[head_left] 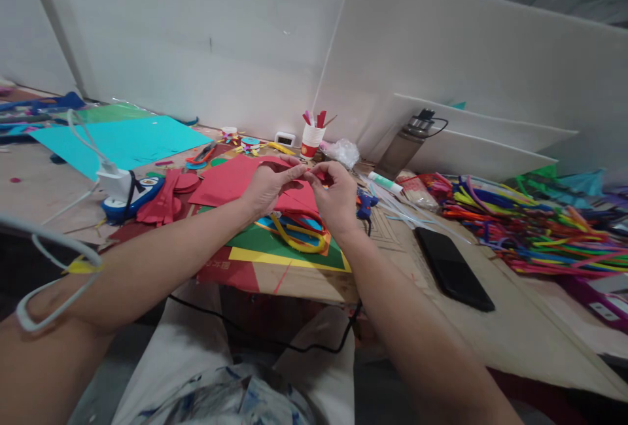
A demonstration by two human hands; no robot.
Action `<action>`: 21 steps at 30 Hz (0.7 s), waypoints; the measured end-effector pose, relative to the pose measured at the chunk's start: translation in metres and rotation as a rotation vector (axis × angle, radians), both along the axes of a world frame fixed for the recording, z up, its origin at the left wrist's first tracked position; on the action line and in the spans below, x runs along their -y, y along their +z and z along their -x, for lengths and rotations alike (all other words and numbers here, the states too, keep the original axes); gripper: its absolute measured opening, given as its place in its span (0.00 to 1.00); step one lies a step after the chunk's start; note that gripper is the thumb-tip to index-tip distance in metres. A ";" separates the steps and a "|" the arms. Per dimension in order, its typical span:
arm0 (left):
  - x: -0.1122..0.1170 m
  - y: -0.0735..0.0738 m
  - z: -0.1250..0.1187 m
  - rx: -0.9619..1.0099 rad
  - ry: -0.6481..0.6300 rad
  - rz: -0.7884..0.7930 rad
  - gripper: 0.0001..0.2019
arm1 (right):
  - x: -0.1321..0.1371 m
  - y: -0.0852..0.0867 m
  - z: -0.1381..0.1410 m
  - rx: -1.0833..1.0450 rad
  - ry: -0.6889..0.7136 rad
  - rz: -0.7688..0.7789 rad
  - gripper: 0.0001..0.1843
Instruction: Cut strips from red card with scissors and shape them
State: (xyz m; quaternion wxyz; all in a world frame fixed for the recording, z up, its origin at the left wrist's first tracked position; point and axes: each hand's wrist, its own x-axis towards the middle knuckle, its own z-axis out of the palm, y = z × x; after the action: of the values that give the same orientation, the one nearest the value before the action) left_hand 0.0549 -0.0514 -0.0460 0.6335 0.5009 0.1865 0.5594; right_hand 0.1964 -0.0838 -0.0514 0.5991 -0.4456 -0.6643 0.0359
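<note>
Together, both hands [271, 186] [337, 193] pinched, holding a small red piece [309, 171]

I'm seeing a pretty packed desk [24, 183] from my end: cyan sheet [132, 140] on the left, paper cup [310, 142] and bottle [400, 150] toward the back, cardboard [520, 320] with a black phone [454, 269] on it, colourful pipe cleaners [530, 219] heaped right.

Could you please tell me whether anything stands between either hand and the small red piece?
Nothing visible does: the left hand and right hand meet at the small red piece, fingertips on it. The yellow loop lies on the near side, out of the way.
</note>
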 end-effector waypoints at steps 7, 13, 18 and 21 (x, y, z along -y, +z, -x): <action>-0.004 -0.005 -0.002 -0.010 0.109 -0.036 0.14 | 0.002 0.002 0.000 0.048 -0.022 -0.006 0.04; -0.007 -0.009 -0.003 -0.051 0.181 -0.097 0.13 | 0.002 0.000 0.001 -0.093 0.054 0.053 0.06; -0.008 -0.009 -0.002 -0.088 0.233 -0.158 0.11 | 0.001 0.003 0.002 -0.205 0.110 0.091 0.07; -0.007 -0.006 -0.001 -0.101 0.251 -0.179 0.10 | 0.001 0.005 0.002 -0.255 0.135 0.108 0.09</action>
State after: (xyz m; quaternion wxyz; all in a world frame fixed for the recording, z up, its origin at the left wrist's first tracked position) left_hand 0.0560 -0.0448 -0.0523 0.5013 0.5558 0.2285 0.6225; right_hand 0.1943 -0.0848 -0.0467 0.6500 -0.4232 -0.6083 0.1684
